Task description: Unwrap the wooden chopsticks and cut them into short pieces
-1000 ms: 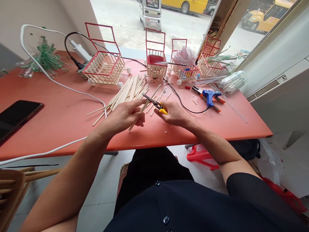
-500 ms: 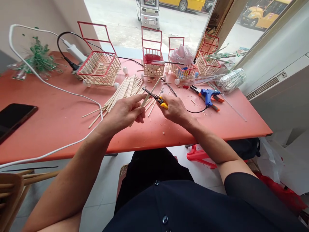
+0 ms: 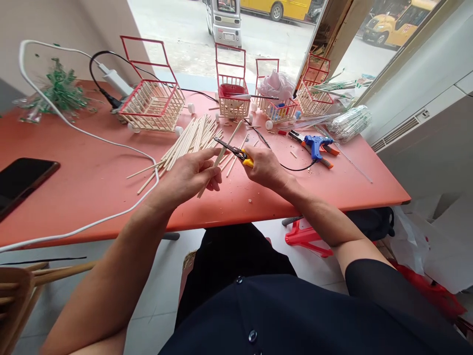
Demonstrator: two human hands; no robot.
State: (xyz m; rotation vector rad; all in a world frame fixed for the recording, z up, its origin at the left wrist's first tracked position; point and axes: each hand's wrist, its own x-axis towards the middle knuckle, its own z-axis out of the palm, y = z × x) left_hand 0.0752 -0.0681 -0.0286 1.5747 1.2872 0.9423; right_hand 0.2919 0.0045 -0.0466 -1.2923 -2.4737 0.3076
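The left hand [image 3: 197,172] pinches a wooden stick [image 3: 233,136] above the bench [image 3: 92,190], its long axis slanting away and rightward. The right hand [image 3: 264,165] grips yellow-handled pliers [image 3: 240,155], their nose pointing left across the stick.

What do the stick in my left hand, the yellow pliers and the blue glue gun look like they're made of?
Stick: probably wood, unpainted and matte, going by its pale tan colour.
Yellow pliers: the dark head looks like metal, perhaps steel; the bright yellow grips could be plastic or rubber.
Glue gun: likely moulded plastic, judging by its smooth, evenly blue body.
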